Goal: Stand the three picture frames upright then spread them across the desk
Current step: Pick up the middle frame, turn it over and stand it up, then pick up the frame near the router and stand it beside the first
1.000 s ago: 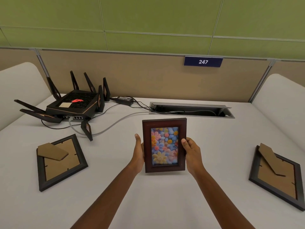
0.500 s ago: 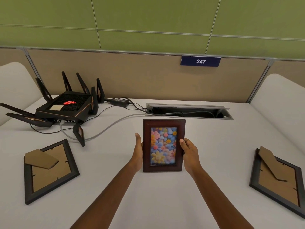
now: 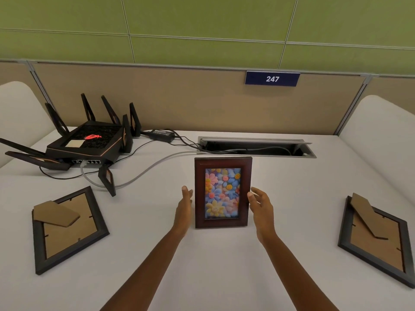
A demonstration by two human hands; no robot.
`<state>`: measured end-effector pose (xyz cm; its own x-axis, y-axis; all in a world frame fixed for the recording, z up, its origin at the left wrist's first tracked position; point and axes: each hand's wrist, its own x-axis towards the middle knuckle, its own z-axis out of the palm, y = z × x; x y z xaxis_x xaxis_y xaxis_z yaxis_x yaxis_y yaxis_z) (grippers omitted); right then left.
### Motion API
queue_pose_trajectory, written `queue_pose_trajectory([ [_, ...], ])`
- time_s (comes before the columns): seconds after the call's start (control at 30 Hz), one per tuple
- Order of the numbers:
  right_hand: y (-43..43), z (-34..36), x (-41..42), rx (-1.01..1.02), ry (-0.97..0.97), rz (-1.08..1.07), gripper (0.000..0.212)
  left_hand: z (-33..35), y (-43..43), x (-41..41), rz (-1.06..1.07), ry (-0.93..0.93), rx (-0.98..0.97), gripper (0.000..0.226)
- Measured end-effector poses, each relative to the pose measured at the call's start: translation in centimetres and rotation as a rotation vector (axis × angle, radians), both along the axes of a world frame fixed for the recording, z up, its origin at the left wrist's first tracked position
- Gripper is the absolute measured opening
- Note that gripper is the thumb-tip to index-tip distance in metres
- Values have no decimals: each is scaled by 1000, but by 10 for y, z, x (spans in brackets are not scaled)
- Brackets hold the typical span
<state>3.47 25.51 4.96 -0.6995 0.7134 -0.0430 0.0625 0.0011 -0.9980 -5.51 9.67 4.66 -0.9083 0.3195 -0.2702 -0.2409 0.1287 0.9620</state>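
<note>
Two spread hands point(image 3: 221, 212) are flanking the light, rigid flower frame point(image 3: 223, 192); you're gripping its wooden edges next.

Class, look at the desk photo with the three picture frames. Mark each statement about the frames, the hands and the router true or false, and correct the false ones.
1. The brown frame with the flower picture stands upright at the middle of the desk. True.
2. Both hands grip the brown frame tightly. False: the left hand and the right hand are open, one on each side of it, apart from its edges or at most brushing them.
3. The left black frame lies face down with its cardboard back showing. True.
4. The right black frame stands upright. False: it also lies face down.
5. The router sits at the desk's right. False: it sits at the far left.
</note>
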Motion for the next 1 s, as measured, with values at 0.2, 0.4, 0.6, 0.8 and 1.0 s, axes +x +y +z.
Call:
queue_pose_trajectory([
  [0.2, -21, -22, 28, 359, -5, -258, 29, -28, -47, 10, 44, 347, -434, 47],
  [0.4, -56, -1, 20, 699, 76, -98, 34, -30, -91, 17, -10, 641, -845, 112],
  [0.6, -107, 16, -8, 976, 122, 86, 34, -22, -131, 13, -23, 702, -963, 121],
  [0.8, -151, 12, -36, 1085, 88, 309, 37, -13, -171, 4, 56, 678, -1058, 124],
  [1.0, -185, -5, -61, 1095, -78, 551, 43, -9, -208, -6, 173, 636, -1058, 95],
])
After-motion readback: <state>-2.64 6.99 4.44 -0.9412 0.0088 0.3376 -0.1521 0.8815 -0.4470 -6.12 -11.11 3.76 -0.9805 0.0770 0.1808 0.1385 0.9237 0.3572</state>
